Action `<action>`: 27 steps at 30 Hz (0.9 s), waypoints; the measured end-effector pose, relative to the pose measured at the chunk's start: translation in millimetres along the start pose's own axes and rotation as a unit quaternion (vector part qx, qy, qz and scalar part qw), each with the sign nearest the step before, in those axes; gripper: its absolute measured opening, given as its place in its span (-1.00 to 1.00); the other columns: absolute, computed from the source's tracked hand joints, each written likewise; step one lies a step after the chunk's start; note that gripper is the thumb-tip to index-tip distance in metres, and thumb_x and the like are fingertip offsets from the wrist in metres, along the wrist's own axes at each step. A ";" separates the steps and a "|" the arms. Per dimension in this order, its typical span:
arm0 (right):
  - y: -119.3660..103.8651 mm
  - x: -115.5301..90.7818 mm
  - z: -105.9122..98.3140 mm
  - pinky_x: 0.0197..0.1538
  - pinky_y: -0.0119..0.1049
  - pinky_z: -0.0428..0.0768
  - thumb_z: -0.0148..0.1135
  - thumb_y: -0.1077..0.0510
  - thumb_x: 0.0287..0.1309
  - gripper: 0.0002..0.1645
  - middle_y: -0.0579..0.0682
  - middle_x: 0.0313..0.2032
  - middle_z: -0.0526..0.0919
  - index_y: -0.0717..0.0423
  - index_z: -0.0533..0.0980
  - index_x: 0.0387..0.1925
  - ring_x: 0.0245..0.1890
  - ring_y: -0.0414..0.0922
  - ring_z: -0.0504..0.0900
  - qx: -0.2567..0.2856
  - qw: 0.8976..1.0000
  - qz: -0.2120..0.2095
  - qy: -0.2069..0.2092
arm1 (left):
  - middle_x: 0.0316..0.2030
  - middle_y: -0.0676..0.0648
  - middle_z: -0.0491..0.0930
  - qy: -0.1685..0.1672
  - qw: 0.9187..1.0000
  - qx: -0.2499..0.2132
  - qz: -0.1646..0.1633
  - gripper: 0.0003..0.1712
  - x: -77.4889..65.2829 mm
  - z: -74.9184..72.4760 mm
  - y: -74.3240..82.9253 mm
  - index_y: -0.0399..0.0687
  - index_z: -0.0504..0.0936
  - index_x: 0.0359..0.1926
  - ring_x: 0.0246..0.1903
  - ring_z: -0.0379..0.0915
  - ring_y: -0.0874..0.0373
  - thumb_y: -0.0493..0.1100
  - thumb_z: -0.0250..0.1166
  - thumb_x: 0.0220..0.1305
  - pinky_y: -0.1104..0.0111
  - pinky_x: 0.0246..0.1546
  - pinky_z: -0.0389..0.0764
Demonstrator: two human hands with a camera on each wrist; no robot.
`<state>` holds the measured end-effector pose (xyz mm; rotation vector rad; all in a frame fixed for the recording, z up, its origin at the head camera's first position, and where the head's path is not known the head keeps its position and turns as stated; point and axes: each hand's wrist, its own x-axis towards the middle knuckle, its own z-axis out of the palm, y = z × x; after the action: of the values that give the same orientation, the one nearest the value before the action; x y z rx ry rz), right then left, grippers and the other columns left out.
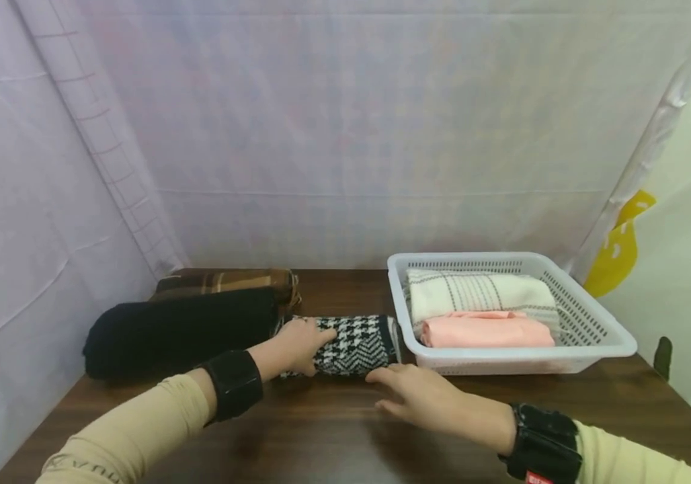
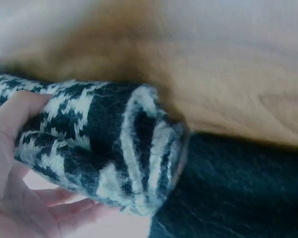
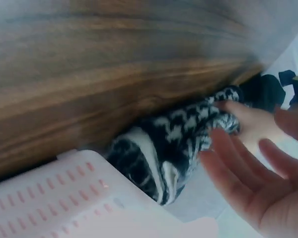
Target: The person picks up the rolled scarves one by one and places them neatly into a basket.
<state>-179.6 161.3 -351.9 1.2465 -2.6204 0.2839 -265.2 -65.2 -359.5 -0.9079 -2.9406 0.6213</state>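
Observation:
A rolled black-and-white houndstooth scarf [image 1: 357, 336] lies on the table in front of me. My left hand [image 1: 297, 344] grips its left part; in the left wrist view the thumb lies over the roll [image 2: 69, 114] and the fingers reach beneath it. At the right end of the scarf is my right hand [image 1: 421, 396], fingers loosely bent and holding nothing. The right wrist view shows those fingers [image 3: 228, 168] spread beside the roll, its layered end turned toward the basket.
A white plastic basket [image 1: 602, 351] at the right holds a rolled white striped cloth [image 1: 484, 292] and a rolled pink cloth [image 1: 491, 331]. On the left lie a thick black roll [image 1: 182, 333] and, behind it, a brown plaid roll [image 1: 230, 279]. White sheeting [image 1: 345, 134] hangs behind the table.

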 end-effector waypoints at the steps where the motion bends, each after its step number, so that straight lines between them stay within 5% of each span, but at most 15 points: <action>1: -0.9 2.6 0.2 -0.27 -0.34 0.58 0.30 0.10 0.01 -0.60 -0.02 -0.24 0.62 0.12 0.50 -0.08 -0.28 -0.15 0.61 -0.007 1.000 -0.011 0.022 | -0.20 -0.19 0.50 0.007 1.000 0.001 0.006 -0.35 -3.7 -0.5 2.1 0.13 0.35 -0.02 -0.39 0.48 0.00 0.18 0.41 -0.11 0.22 -0.34 0.55; 6: -0.2 14.5 2.7 -0.04 -0.20 0.54 0.35 0.11 -0.05 -0.45 0.05 -0.10 0.55 0.18 0.43 0.02 -0.09 -0.05 0.55 -0.029 0.997 -0.026 0.060 | -0.16 -0.21 0.51 0.041 0.998 0.009 0.038 -0.27 -20.5 -3.6 15.9 0.14 0.37 0.05 -0.40 0.49 0.03 0.20 0.42 -0.15 0.25 -0.31 0.56; 14: 2.8 16.9 8.5 0.13 0.08 0.38 0.40 -0.09 -0.13 -0.09 0.34 0.16 0.32 0.23 0.26 0.21 0.15 0.24 0.33 0.006 0.998 0.034 -0.044 | -0.26 -0.16 0.51 0.087 0.994 0.019 0.056 -0.25 -41.7 -8.3 47.3 0.15 0.37 0.03 -0.42 0.49 0.05 0.23 0.43 -0.21 0.30 -0.38 0.56; 18: 1.6 16.4 4.1 0.13 0.18 0.32 0.43 -0.20 -0.24 0.13 0.41 0.25 0.17 0.26 0.16 0.28 0.21 0.36 0.18 0.020 0.986 0.102 -0.132 | -0.21 -0.19 0.48 0.061 0.996 -0.023 0.053 -0.23 -50.3 -13.5 55.4 0.13 0.33 0.04 -0.35 0.50 -0.03 0.30 0.37 -0.18 0.30 -0.48 0.58; 21: 4.0 16.4 -0.7 0.18 0.17 0.27 0.43 -0.25 -0.27 0.21 0.39 0.29 0.10 0.26 0.10 0.32 0.25 0.33 0.13 0.026 0.976 0.125 -0.178 | -0.06 -0.24 0.44 0.016 0.993 -0.107 0.048 -0.12 -52.4 -18.3 46.6 0.13 0.29 0.17 -0.13 0.46 -0.14 0.39 0.30 -0.14 0.18 -0.26 0.58; 24: 10.3 15.8 -3.4 0.23 0.10 0.22 0.41 -0.26 -0.25 0.20 0.35 0.30 0.10 0.25 0.10 0.32 0.28 0.27 0.12 0.054 0.973 0.124 -0.185 | 0.04 -0.19 0.40 -0.029 0.981 -0.188 0.037 -0.08 -50.9 -25.9 28.2 0.17 0.27 0.25 0.00 0.39 -0.12 0.45 0.24 -0.11 0.09 -0.08 0.49; 27: 16.7 15.1 -3.3 0.25 0.09 0.21 0.38 -0.28 -0.23 0.19 0.34 0.31 0.09 0.27 0.11 0.31 0.30 0.24 0.10 0.089 0.972 0.124 -0.178 | 0.11 -0.12 0.35 -0.052 0.976 -0.210 0.021 -0.02 -48.1 -33.4 9.2 0.18 0.23 0.29 0.07 0.32 -0.07 0.43 0.26 -0.14 0.08 0.01 0.42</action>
<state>-201.5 161.5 -345.8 1.1048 -3.1305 0.3737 -216.2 -71.9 -326.7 -0.9904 -3.2190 0.0396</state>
